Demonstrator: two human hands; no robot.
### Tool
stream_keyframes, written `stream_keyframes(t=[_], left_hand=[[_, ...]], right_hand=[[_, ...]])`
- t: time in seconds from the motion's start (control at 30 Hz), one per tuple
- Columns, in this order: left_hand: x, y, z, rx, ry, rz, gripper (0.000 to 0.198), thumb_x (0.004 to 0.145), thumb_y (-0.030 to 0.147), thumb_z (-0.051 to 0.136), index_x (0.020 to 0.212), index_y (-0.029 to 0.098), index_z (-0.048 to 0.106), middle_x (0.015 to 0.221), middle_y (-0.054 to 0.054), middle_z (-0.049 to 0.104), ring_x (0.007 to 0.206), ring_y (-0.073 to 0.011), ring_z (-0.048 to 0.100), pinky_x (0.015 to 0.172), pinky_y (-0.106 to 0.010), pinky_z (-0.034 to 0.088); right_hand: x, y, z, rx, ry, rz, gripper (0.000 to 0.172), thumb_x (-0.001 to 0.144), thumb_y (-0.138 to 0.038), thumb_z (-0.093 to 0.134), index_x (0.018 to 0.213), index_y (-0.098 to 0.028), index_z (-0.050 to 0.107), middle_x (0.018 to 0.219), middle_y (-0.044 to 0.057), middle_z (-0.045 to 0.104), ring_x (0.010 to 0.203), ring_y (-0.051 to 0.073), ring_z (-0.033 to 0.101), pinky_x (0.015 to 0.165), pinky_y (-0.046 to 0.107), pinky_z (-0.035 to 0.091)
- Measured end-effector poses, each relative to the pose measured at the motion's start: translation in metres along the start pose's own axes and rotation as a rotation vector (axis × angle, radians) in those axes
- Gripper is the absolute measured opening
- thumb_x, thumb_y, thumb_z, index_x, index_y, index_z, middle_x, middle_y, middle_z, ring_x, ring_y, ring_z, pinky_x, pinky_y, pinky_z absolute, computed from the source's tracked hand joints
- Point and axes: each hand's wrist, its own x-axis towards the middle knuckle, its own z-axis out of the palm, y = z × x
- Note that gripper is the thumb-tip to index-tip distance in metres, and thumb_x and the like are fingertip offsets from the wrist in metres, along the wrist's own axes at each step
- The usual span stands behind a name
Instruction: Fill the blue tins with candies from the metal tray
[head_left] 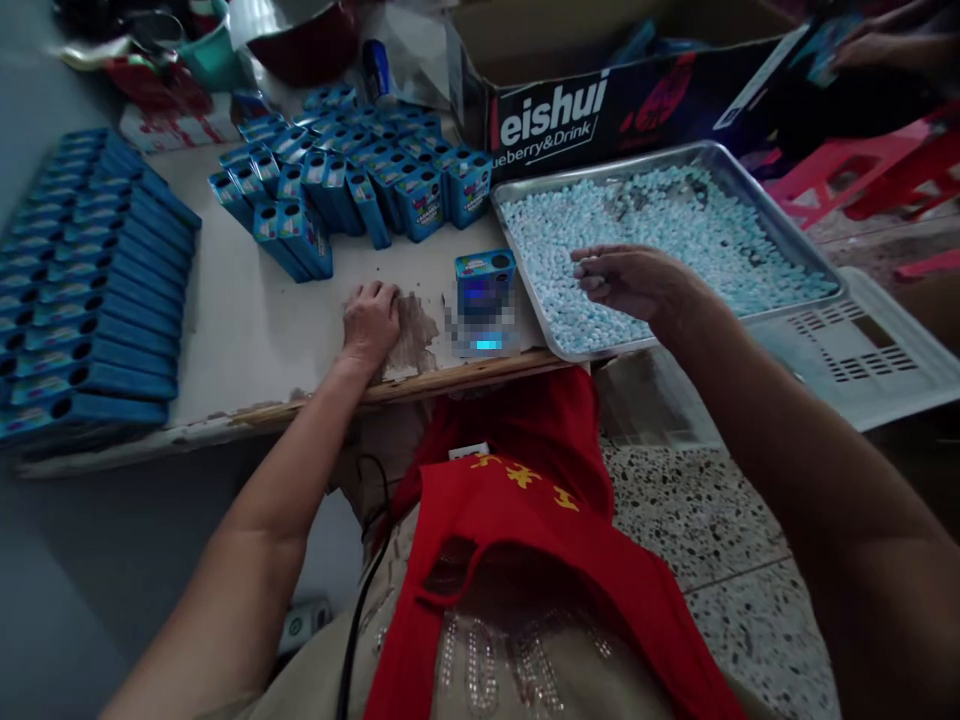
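Observation:
My left hand point(370, 322) rests on the worn white table point(247, 320) as a loose fist, with nothing showing in it. My right hand point(628, 280) hovers over the left part of a metal tray point(780, 230) filled with small pale blue pellets point(675, 240). Its fingers are pinched together on some pellets. Between my hands stands one small blue box point(484, 285) with a round hole in its top. A cluster of similar open blue boxes point(352, 180) stands behind it.
Rows of blue boxes lying flat point(82, 280) fill the table's left side. A large cardboard carton point(600, 90) stands behind the tray. A white plastic crate lid point(855, 350) lies right of the tray. Red plastic stools point(862, 170) and another person's hand point(870, 45) are at far right.

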Motion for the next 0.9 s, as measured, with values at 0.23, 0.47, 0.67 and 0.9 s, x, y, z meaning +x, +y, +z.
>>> stream_keyframes(t=[0.23, 0.47, 0.67, 0.9], left_hand=[[-0.001, -0.005, 0.0, -0.01, -0.001, 0.014, 0.032, 0.109, 0.021, 0.058, 0.128, 0.028, 0.083, 0.137, -0.016, 0.078, 0.138, -0.0435, 0.065, 0.126, -0.063, 0.052], [-0.003, 0.0, -0.008, -0.002, -0.062, -0.025, 0.033, 0.111, 0.016, 0.059, 0.133, 0.021, 0.083, 0.146, -0.02, 0.076, 0.141, -0.0432, 0.065, 0.129, -0.06, 0.052], [-0.004, -0.007, -0.003, -0.005, -0.029, 0.008, 0.032, 0.112, 0.02, 0.058, 0.132, 0.023, 0.084, 0.144, -0.019, 0.077, 0.138, -0.0432, 0.065, 0.129, -0.061, 0.052], [-0.004, -0.018, 0.01, -0.04, 0.047, 0.06, 0.031, 0.11, 0.021, 0.059, 0.128, 0.025, 0.084, 0.138, -0.018, 0.078, 0.131, -0.0432, 0.064, 0.122, -0.064, 0.055]], right_hand=[[0.003, -0.041, 0.028, -0.22, -0.174, -0.096, 0.013, 0.096, -0.019, 0.095, 0.095, -0.022, 0.083, 0.083, 0.003, 0.074, 0.067, 0.012, 0.06, 0.059, 0.023, 0.049], [0.021, -0.069, 0.063, -0.526, -0.27, -0.232, 0.02, 0.09, -0.021, 0.1, 0.091, -0.024, 0.08, 0.077, 0.0, 0.069, 0.068, 0.015, 0.059, 0.061, 0.029, 0.048], [0.034, -0.078, 0.077, -1.089, -0.328, -0.507, 0.005, 0.093, -0.028, 0.09, 0.097, -0.025, 0.088, 0.079, 0.0, 0.07, 0.084, 0.022, 0.068, 0.077, 0.035, 0.052], [0.05, -0.081, 0.087, -1.426, -0.361, -0.681, 0.008, 0.095, -0.024, 0.087, 0.099, -0.03, 0.091, 0.083, 0.002, 0.074, 0.092, 0.027, 0.073, 0.088, 0.04, 0.054]])
